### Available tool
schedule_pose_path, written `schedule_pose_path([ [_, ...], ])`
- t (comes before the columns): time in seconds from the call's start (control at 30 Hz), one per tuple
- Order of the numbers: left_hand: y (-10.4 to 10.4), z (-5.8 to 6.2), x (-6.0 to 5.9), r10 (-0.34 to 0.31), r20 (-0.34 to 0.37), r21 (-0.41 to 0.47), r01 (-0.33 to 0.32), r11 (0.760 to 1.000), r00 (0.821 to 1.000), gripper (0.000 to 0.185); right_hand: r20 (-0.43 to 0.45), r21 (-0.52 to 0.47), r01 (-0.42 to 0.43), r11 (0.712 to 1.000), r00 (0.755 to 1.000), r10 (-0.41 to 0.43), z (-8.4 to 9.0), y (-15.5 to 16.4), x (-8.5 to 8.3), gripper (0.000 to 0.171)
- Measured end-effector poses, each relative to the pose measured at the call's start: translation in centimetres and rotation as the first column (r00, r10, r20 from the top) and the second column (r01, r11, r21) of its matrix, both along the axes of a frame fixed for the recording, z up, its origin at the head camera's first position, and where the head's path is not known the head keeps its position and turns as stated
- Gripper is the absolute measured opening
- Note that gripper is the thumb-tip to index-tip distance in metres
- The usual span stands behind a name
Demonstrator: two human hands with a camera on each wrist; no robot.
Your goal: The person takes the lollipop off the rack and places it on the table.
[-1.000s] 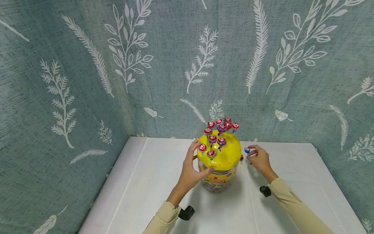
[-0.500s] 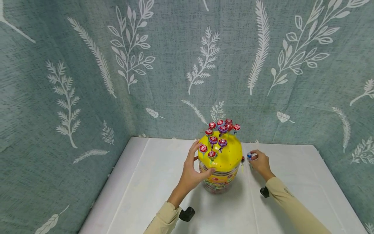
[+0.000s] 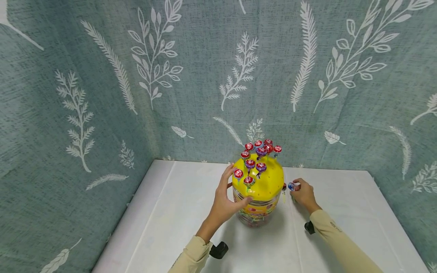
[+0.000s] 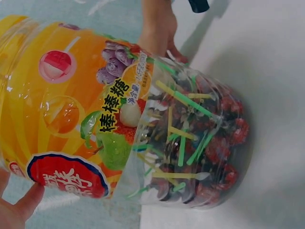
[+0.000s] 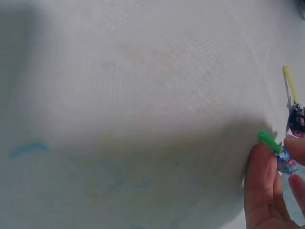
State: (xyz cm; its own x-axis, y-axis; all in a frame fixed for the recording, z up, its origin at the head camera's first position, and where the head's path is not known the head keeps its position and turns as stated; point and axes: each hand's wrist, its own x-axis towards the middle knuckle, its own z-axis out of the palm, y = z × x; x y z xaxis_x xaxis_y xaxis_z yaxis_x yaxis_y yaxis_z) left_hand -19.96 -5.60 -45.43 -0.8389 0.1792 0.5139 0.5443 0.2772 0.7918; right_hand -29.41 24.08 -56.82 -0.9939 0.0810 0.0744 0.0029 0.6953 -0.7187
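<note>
The left hand stays curled round the lollipop jar on the white tabletop. The right hand – pinching a blue lollipop by its green stick – has sunk slightly beside the jar's yellow lid, so that lollipop is not yet planted.

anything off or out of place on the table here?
Little stands out. The lollipop jar stands upright, steadied by the left hand. One lollipop lies loose on the white table beside the jar, near the blue one pinched in the right hand. Nothing looks spilled or damaged.
</note>
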Motion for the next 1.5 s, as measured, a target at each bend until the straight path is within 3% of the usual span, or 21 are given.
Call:
schedule_pose_path([
  [0.13,0.0,1.6,1.0,-0.013,-0.002,0.010,0.013,1.000,1.000,0.079,-0.007,0.056,-0.022,0.998,1.000,0.022,0.4,-0.1,0.1,0.043],
  [0.33,-0.2,1.9,1.2,-0.006,0.012,0.009,0.006,1.000,1.000,0.080,-0.048,0.084,-0.113,0.990,0.992,0.117,2.0,0.0,0.1,0.040],
  [0.47,-0.1,1.5,0.8,-0.003,0.005,0.005,0.003,1.000,1.000,0.080,-0.075,0.056,-0.143,0.988,0.986,0.147,3.5,0.3,0.0,0.038],
  [0.7,-0.2,-1.4,-1.1,0.019,0.005,-0.011,-0.019,1.000,1.000,0.085,-0.093,-0.041,-0.168,0.985,0.982,0.164,7.3,0.3,0.7,0.037],
  [0.77,-0.3,-1.7,-1.2,0.023,0.002,-0.014,-0.023,1.000,1.000,0.085,-0.112,-0.047,-0.174,0.984,0.980,0.168,8.4,0.2,1.0,0.037],
  [1.13,-0.2,-1.8,-0.9,0.015,-0.038,-0.015,-0.016,1.000,0.999,0.088,-0.230,-0.082,-0.229,0.970,0.952,0.205,14.1,0.2,2.6,0.036],
  [1.5,-0.1,-1.9,-0.8,0.026,-0.022,-0.030,-0.027,0.999,0.999,0.082,-0.383,-0.049,-0.310,0.949,0.884,0.269,17.5,-1.7,3.8,0.034],
])
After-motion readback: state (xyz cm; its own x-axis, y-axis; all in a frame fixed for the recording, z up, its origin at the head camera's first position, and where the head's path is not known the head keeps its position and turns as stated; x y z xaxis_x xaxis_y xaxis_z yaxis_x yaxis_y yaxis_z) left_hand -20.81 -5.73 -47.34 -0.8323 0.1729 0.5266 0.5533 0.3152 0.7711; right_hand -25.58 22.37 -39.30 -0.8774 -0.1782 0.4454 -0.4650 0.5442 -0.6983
